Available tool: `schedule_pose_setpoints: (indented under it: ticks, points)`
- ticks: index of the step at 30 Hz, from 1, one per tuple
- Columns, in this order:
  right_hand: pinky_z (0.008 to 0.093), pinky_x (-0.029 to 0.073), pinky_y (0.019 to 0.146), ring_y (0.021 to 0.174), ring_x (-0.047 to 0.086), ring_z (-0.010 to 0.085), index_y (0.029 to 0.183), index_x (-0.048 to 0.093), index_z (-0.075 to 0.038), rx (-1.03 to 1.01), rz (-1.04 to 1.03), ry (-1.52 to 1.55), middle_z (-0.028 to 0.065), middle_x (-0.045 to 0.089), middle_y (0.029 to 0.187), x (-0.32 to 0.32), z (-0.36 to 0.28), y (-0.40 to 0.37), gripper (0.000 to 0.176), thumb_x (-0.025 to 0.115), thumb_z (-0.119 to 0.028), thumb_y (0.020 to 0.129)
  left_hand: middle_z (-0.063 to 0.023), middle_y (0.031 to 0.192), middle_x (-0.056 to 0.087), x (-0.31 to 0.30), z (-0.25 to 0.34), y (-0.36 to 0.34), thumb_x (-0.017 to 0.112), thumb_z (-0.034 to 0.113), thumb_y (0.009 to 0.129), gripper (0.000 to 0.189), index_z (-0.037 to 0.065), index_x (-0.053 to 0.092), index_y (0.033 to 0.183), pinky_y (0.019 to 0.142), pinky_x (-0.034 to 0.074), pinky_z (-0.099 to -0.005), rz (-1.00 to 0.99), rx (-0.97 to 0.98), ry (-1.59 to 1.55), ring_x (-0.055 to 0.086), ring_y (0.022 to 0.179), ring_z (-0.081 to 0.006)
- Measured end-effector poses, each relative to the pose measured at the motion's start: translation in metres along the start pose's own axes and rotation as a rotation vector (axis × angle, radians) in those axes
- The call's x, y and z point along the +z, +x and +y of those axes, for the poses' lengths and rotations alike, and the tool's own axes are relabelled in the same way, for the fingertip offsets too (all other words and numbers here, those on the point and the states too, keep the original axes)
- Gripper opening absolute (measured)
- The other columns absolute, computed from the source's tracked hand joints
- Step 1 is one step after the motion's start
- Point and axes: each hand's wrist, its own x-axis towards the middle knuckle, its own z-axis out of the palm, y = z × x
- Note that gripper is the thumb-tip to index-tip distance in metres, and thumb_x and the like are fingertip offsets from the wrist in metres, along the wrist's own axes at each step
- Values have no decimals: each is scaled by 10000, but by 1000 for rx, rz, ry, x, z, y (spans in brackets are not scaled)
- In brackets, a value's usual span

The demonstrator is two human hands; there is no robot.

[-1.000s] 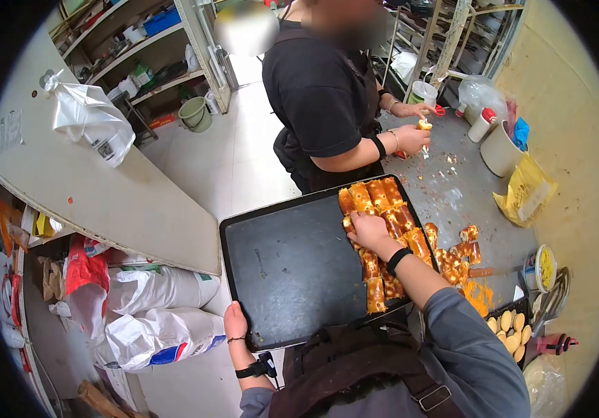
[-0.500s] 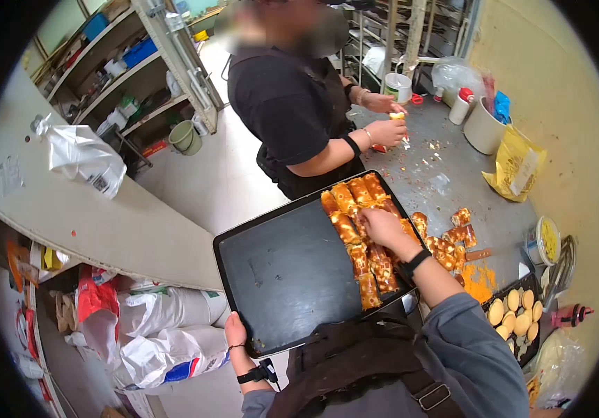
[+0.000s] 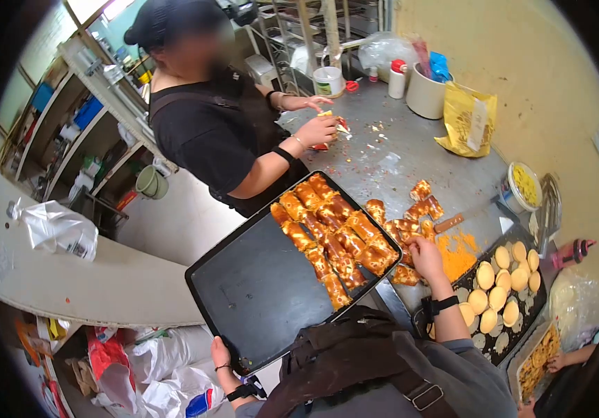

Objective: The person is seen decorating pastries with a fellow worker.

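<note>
My left hand (image 3: 221, 353) grips the near left corner of a black baking tray (image 3: 251, 282), which is tilted in view. Rows of glazed brown bread rolls (image 3: 331, 240) cover the tray's right side; its left side shows bare dark metal. Beyond the tray's right edge, my right hand (image 3: 426, 259) is down at loose bread rolls (image 3: 404, 228) on the metal table. Its fingers are bent and closed against them, and what lies inside the fingers is hidden. Close to those fingers is a knife's brown handle (image 3: 449, 223), beside orange shreds (image 3: 456, 252).
A dark tray of round pale pastry shells (image 3: 496, 298) stands right of my right arm. Farther back are a tub of yellow filling (image 3: 522, 187) and a yellow bag (image 3: 468, 120). A co-worker (image 3: 209, 132) handles food across the table. Another person's hand (image 3: 557, 362) touches a topped tray.
My right hand has left the rolls on the tray and moved right to the loose rolls on the table. My left hand still holds the tray. The view has shifted right.
</note>
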Motion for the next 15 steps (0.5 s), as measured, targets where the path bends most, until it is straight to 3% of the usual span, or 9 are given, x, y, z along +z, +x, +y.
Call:
schedule_pose_setpoints:
  ticks: [2,5,8,15]
  points:
    - [406,482,725,831,600,325,940,629,-60,-8,-44,-18,165,627,895,8,8,-4,186,523,-145,812,-164,872,616,-9,27,-9,323,365,941,514,-82,577,914,755,413,-370,-34,10,-51,536,803,-238]
    - [395,476,769,909,581,307,1003,617,-65,-38,-113,5,158,603,952,19,9,-4,231,519,-153,812,-109,852,613,-10,12,6,341,364,941,504,-80,581,933,733,418,-350,-57,-11,-129,523,774,-197]
    - [401,476,778,903,582,310,1014,619,-66,-17,-159,-58,154,598,925,23,-4,-5,246,514,-148,808,-93,858,617,-15,15,11,347,378,937,523,-90,580,944,734,422,-350,-37,3,-80,530,782,-192]
    - [417,502,677,753,613,310,855,652,-43,-54,-105,-259,151,605,837,47,-2,1,178,521,-102,749,-154,900,636,-24,62,7,351,360,926,512,-97,575,977,765,420,-367,-4,18,88,550,824,-225]
